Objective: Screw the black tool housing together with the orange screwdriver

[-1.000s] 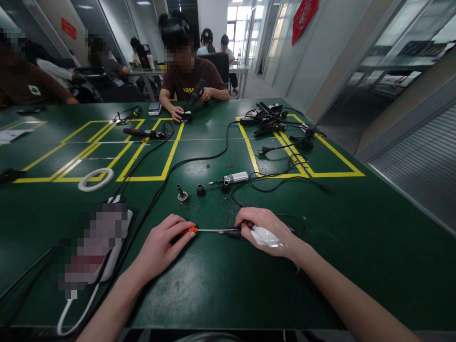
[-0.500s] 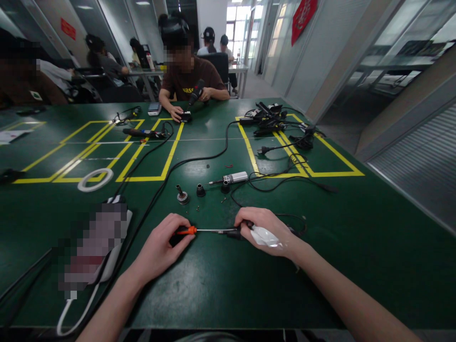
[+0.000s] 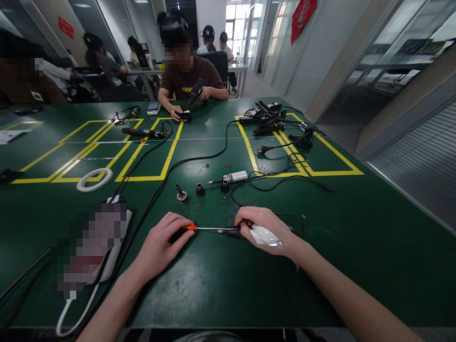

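We are losing the rear of the orange handle inside our left hand; our right hand is covering most of the black tool and concealing where the shaft ends. The bottom edge is cutting off our forearms. Blocky blurring is masking most of a pale device. The left edge is cropping a white sheet. Small bits are appearing too tiny for us to identify.

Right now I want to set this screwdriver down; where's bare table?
Bare: table between the screwdriver, left forearm and right forearm; also right of the latter, short of the yellow tape. Crowded: the cable heap; around the silver tool.
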Available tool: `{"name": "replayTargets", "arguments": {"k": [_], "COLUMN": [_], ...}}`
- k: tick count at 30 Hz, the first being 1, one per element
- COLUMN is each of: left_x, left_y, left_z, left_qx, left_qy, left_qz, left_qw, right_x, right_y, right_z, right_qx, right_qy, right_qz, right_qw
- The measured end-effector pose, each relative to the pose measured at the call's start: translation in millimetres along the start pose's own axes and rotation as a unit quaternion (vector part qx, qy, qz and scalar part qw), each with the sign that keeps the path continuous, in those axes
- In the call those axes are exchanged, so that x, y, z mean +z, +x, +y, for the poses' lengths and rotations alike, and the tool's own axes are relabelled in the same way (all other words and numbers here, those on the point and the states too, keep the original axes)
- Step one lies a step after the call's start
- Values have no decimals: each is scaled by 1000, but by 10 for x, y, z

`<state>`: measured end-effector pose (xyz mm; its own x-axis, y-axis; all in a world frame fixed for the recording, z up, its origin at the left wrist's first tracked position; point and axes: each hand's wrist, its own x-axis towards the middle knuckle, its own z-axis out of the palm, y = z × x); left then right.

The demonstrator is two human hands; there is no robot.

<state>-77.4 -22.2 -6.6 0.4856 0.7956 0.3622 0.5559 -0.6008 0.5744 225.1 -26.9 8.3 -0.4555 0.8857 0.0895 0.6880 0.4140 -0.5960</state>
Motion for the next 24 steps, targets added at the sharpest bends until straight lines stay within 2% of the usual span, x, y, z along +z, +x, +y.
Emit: {"name": "replayTargets", "arguments": {"k": [10,15,24], "left_x": [-2,6,-5], "left_y": [15,4,0], "left_z": [63,23,20], "left_qx": [-10,-16,5], "left_qy": [-16,-16,-3], "left_qz": [-3,-10,2], "left_qw": [1000,1000,1000], "right_x": [-22,1,8], "right_y": [2,5,0], "right_z": [-26,0,5], "right_qx": [1,-4,-5], "right_qy": [-2,-2,7], "right_qz": [-5,-3,1], "right_qw": [1000,1000,1000]}}
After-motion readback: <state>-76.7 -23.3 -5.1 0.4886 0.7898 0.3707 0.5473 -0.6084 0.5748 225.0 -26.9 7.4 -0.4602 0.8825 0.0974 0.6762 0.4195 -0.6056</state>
